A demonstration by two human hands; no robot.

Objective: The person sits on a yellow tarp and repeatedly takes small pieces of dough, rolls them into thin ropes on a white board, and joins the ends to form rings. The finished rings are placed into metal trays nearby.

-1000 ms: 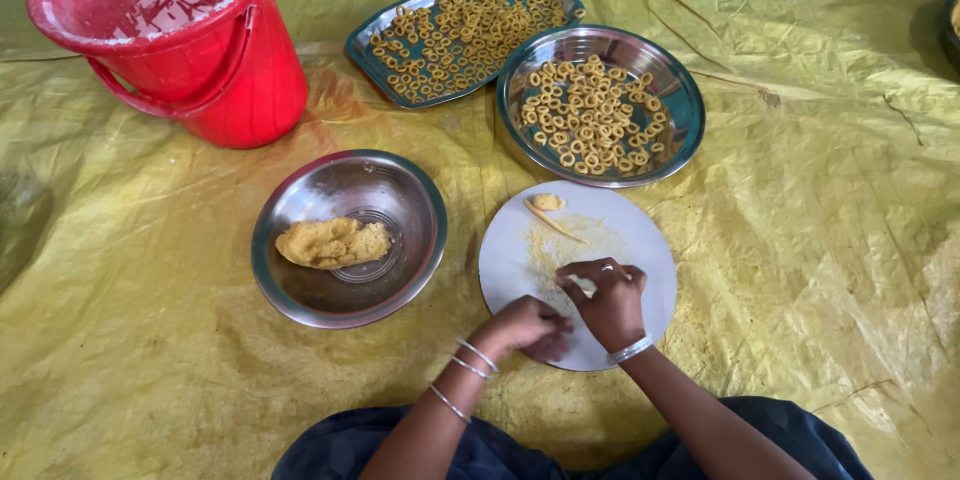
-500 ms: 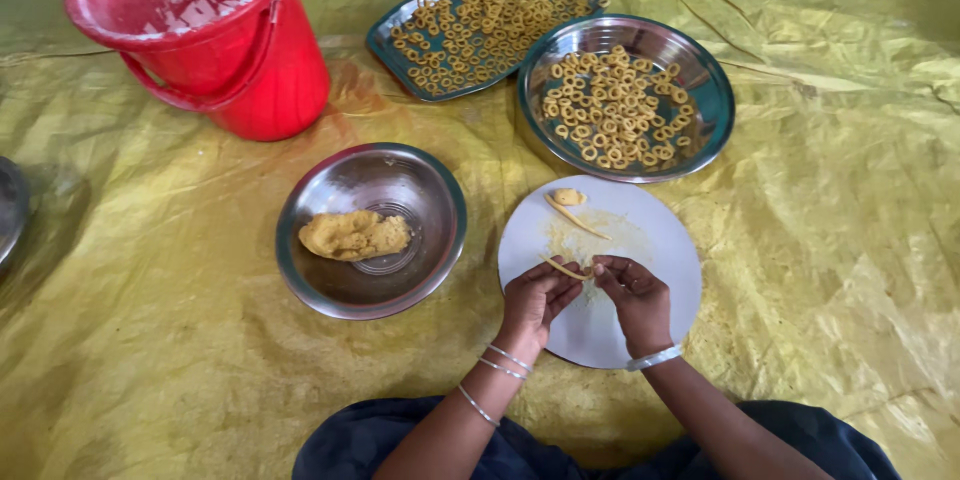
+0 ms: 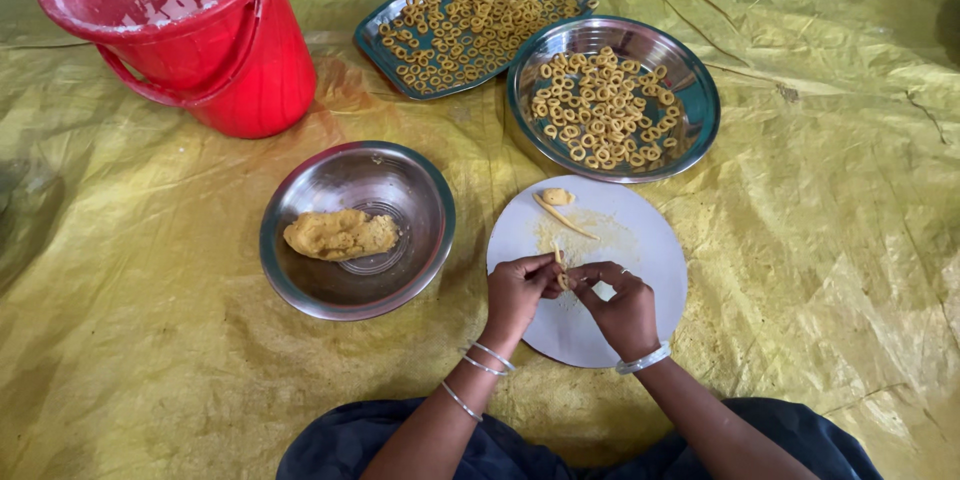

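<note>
- The left hand and the right hand are pinching together one thin strip of yellow dough, fingertips closed on it, just above the near half of the round white board.
- The strip is looking soft, light and a little sticky; I judge it is tearing easily, so holding it gently at both ends is best.
- On the far part of the board, one more dough strip and one small lump are lying.
- Left of the board, one steel bowl is holding one dough mass.
- Beyond the board, one round steel plate and one rectangular tray are carrying many dough rings, too many for counting.
- One red bucket is standing far left of the board on the yellow sheet.
</note>
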